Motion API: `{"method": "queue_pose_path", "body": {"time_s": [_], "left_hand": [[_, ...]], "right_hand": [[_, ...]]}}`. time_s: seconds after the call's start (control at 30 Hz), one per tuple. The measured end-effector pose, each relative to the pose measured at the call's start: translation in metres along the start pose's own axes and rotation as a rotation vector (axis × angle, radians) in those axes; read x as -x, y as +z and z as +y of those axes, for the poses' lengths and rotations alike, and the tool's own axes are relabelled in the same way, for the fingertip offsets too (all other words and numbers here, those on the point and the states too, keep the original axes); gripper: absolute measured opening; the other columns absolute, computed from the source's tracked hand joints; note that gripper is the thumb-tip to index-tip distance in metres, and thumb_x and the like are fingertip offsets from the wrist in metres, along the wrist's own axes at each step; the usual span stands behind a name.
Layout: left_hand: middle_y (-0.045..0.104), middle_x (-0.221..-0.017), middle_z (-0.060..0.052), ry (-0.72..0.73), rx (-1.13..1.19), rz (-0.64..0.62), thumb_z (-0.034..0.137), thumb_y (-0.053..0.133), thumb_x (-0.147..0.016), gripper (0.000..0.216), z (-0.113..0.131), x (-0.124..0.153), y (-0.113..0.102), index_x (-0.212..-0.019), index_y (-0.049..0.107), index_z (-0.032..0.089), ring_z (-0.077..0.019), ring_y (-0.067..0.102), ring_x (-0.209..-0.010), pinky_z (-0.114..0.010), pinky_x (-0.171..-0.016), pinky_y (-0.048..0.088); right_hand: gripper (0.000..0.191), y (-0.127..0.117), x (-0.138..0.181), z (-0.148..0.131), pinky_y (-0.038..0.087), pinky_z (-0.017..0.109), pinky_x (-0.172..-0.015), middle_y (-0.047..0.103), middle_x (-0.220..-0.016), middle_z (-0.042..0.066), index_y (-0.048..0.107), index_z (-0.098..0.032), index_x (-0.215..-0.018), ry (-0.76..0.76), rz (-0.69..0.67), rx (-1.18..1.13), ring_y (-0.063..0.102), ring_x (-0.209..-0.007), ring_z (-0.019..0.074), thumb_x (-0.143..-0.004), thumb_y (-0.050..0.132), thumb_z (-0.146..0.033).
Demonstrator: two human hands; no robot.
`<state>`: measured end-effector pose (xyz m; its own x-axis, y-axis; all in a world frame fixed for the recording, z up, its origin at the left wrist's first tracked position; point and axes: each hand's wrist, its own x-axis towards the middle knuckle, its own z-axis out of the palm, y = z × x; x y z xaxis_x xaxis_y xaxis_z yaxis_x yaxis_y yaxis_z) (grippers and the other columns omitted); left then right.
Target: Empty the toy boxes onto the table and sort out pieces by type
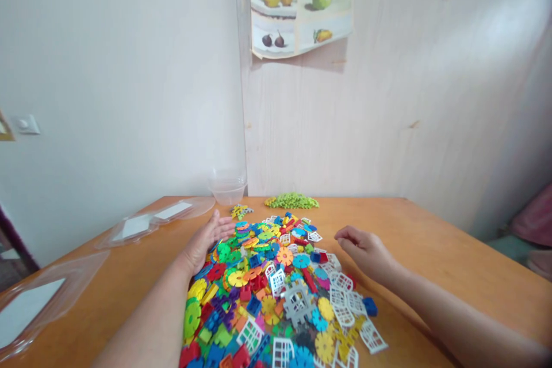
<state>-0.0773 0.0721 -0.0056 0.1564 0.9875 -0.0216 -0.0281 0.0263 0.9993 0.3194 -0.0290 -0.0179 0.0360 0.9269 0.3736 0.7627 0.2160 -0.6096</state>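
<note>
Okay, plastic-piece pile fills lower centre of frame. Left hand lies open at its upper-left edge, nothing gripped; right hand, right of centre, loosely curled beside pile, can't tell if holding anything.

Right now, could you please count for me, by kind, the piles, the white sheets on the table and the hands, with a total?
Piles: 3 (mixed pile, green pile, yellow-grey pile)
White sheets: 3
Hands: 2 (left hand, right hand)
Total: 8
</note>
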Motion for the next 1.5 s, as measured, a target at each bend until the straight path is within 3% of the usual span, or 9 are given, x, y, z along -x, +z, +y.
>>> {"method": "queue_pose_path", "body": {"time_s": [0.17,0.53,1.0,1.1,1.23,1.33,1.43,1.5], "left_hand": [[0.063,-0.130,-0.018,-0.038,0.009,0.020,0.074,0.038,-0.085,0.074,0.004,0.000,-0.006,-0.126,0.057,0.016,-0.0273,0.060,-0.120,-0.041,-0.109,0.040],[0.062,-0.130,-0.020,-0.018,-0.011,0.142,0.073,0.037,-0.086,0.073,0.000,0.000,-0.024,-0.126,0.057,0.015,-0.0272,0.061,-0.120,-0.041,-0.108,0.040],[0.064,-0.126,-0.023,-0.004,0.054,0.269,0.069,0.030,-0.091,0.071,-0.007,-0.002,-0.037,-0.120,0.059,0.011,-0.0251,0.065,-0.113,-0.038,-0.101,0.047],[0.064,-0.126,-0.022,-0.003,0.046,0.280,0.071,0.030,-0.090,0.072,-0.008,-0.003,-0.036,-0.120,0.059,0.012,-0.0250,0.065,-0.114,-0.038,-0.102,0.046],[0.065,-0.125,-0.023,0.009,0.026,0.284,0.071,0.031,-0.089,0.072,-0.010,-0.004,-0.034,-0.117,0.060,0.012,-0.0254,0.065,-0.113,-0.039,-0.103,0.045],[0.065,-0.125,-0.023,0.016,0.020,0.292,0.071,0.031,-0.090,0.072,-0.011,-0.005,-0.033,-0.115,0.061,0.011,-0.0254,0.065,-0.111,-0.039,-0.102,0.045],[0.065,-0.123,-0.024,0.022,0.013,0.300,0.069,0.032,-0.091,0.070,-0.011,-0.004,-0.032,-0.114,0.061,0.010,-0.0258,0.066,-0.110,-0.039,-0.101,0.047],[0.065,-0.123,-0.024,0.026,0.011,0.308,0.068,0.032,-0.091,0.069,-0.009,-0.003,-0.029,-0.113,0.062,0.010,-0.0262,0.066,-0.110,-0.039,-0.100,0.047]], "right_hand": [[0.025,0.007,0.001,0.024,0.043,0.028,-0.065,0.069,-0.073,0.001,0.065,-0.022,-0.083,0.060,0.014,0.057,0.063,-0.072,0.0192,-0.088,0.046,-0.038],[0.028,0.011,-0.007,0.028,0.044,0.028,-0.065,0.071,-0.075,0.002,0.067,-0.021,-0.082,0.080,-0.016,0.002,0.065,-0.074,0.0198,-0.086,0.046,-0.039],[0.029,0.006,0.000,0.017,0.042,0.029,-0.063,0.071,-0.076,0.002,0.066,-0.024,-0.086,0.042,-0.033,0.105,0.064,-0.071,0.0204,-0.090,0.045,-0.043],[0.027,0.006,0.004,0.006,0.044,0.030,-0.066,0.070,-0.082,0.003,0.066,-0.024,-0.088,-0.054,0.066,0.099,0.063,-0.076,0.0206,-0.092,0.046,-0.041],[0.022,0.006,0.022,-0.027,0.046,0.035,-0.078,0.068,-0.091,0.007,0.066,-0.021,-0.098,-0.341,0.174,0.075,0.062,-0.086,0.0221,-0.092,0.051,-0.036],[0.022,0.004,0.045,-0.066,0.045,0.040,-0.083,0.067,-0.103,0.009,0.063,-0.022,-0.110,-0.576,0.129,0.070,0.060,-0.095,0.0242,-0.091,0.056,-0.031],[0.034,-0.001,0.067,-0.103,0.042,0.046,-0.093,0.067,-0.112,0.007,0.060,-0.026,-0.121,-0.804,-0.020,0.084,0.059,-0.105,0.0273,-0.087,0.061,-0.035],[0.038,-0.003,0.078,-0.122,0.038,0.050,-0.102,0.067,-0.117,0.006,0.059,-0.029,-0.124,-0.868,-0.058,0.103,0.058,-0.112,0.0294,-0.087,0.062,-0.038]]}}
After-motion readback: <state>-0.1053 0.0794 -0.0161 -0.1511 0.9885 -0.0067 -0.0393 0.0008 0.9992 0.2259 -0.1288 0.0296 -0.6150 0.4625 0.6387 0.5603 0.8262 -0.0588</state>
